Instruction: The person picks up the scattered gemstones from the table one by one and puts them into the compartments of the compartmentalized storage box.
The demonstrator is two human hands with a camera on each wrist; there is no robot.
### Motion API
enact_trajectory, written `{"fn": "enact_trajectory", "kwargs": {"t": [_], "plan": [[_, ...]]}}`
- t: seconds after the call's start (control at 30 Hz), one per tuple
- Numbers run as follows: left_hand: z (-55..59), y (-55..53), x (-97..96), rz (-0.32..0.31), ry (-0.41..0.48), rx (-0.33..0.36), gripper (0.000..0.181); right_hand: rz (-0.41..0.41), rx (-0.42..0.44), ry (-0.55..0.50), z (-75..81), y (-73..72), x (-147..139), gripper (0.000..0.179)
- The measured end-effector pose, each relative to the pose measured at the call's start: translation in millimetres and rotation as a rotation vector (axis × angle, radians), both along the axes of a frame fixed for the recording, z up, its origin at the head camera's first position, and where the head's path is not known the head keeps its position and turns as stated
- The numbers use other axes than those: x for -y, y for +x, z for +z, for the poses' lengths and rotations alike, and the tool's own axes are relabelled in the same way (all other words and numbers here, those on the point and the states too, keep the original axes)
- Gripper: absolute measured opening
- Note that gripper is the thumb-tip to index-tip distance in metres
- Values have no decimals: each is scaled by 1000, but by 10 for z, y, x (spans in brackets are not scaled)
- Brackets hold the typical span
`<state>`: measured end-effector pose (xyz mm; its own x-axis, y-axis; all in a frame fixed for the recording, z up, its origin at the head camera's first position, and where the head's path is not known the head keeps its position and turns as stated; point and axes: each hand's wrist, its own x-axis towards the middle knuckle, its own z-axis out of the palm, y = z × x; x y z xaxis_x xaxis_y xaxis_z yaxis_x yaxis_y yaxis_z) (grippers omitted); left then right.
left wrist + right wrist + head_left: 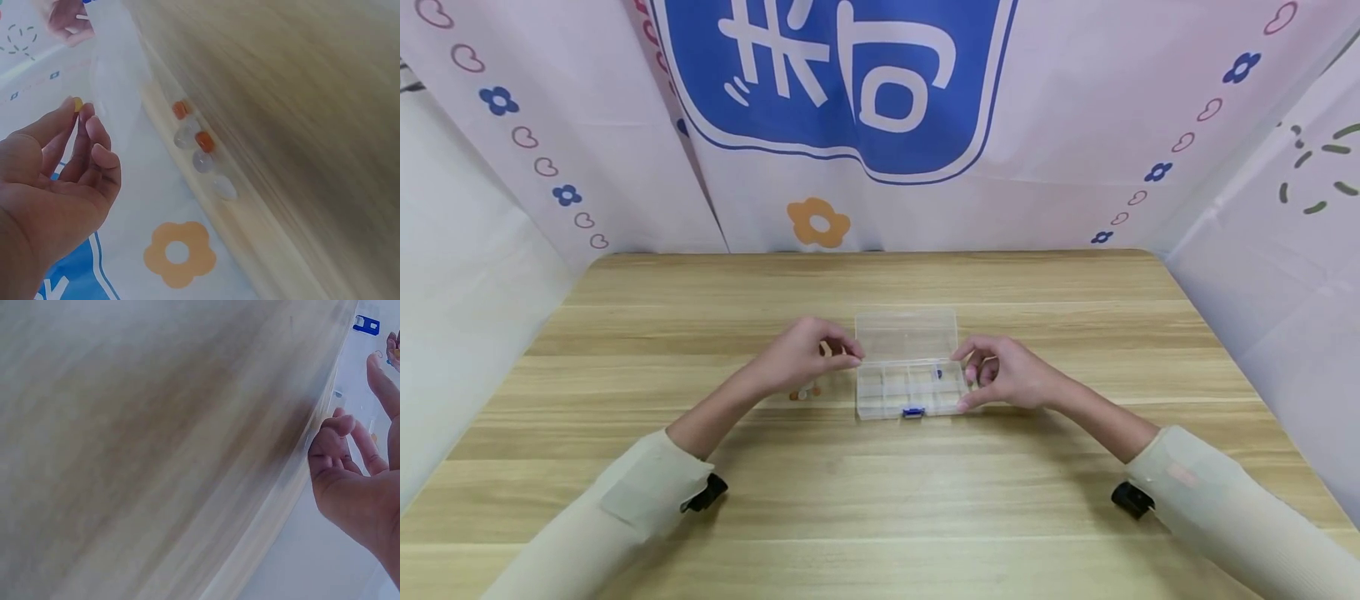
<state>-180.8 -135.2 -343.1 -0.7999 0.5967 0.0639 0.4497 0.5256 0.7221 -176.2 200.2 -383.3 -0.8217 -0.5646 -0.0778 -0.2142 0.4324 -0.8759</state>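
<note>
A clear plastic compartment box (871, 408) lies with its lid (906, 335) folded back and its blue latch (913, 412) facing the near side. My left hand (805, 358) is at the box's left end. Between its thumb and fingertip it pinches a small yellow stone (77, 104). My right hand (1011, 375) holds the box's right end, thumb at the front corner and forefinger at the back; its other fingers curl inward. One small dark blue piece (938, 374) sits in a back compartment right of the middle.
Left of the box, beneath my left wrist, is a small group of loose stones, orange ones (204, 141) and clear whitish ones (202, 161). The wooden table (880, 500) ends at a printed cloth (1060, 200) behind it.
</note>
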Motion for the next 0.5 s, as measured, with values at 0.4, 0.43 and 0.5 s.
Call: {"fn": "enact_trajectory", "kwargs": {"t": [0.4,0.43,0.5], "plan": [[73,-11,-129,-10,37,36,9,6,40,-21,-17,-5,-6,58],[74,-13,-141,-12,37,39,9,5,39,-18,-17,-6,-6,58],[72,-17,-169,-17,37,47,9,4,36,-12,-17,-7,-5,58]]}}
